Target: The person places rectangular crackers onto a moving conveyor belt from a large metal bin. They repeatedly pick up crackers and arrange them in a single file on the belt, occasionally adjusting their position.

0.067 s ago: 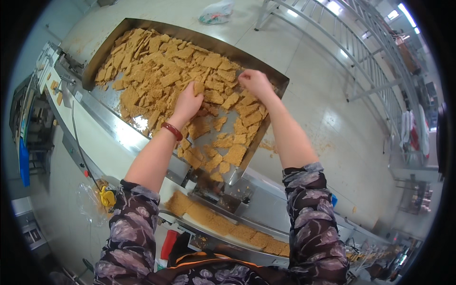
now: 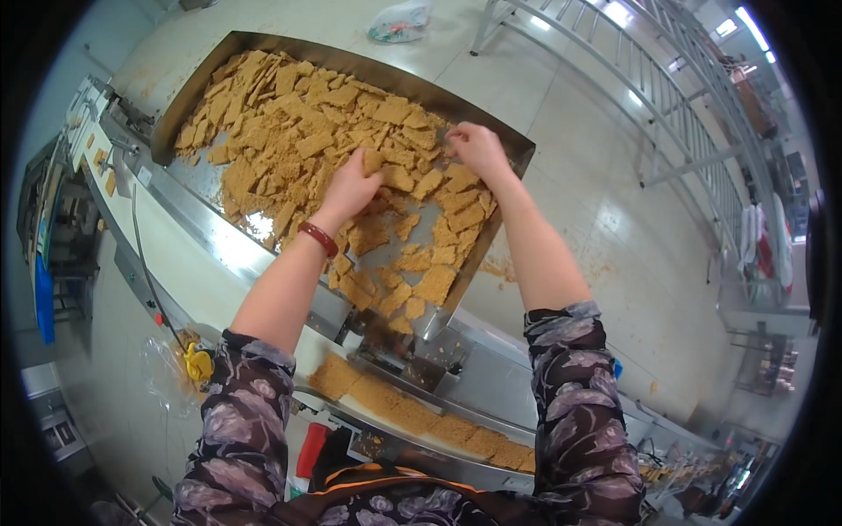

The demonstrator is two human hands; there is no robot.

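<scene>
A wide metal tray (image 2: 368, 73) holds a heap of broken, golden-brown crumbly slabs (image 2: 298, 114). My left hand (image 2: 351, 186), with a red bangle at the wrist, is over the middle of the heap. Its thumb and fingers are closed on a piece of slab (image 2: 373, 161). Farther right, my right hand (image 2: 481, 151) is near the tray's far right wall. Its fingers are bent together at the tips, and what they hold, if anything, is too small to make out. Loose pieces (image 2: 436, 285) lie on bare metal at the tray's near right corner.
Nearer to me, a conveyor (image 2: 351, 405) carries a row of flat brown slabs (image 2: 438, 427). A pale belt (image 2: 189, 254) runs along the tray's left side. Metal railings (image 2: 605, 70) stand at the far right. A plastic bag (image 2: 399, 22) and crumbs lie on the floor.
My right hand has shifted slightly right; the dark bit seen at its fingertips earlier no longer shows clearly. My left hand has moved slightly right with the slab piece.
</scene>
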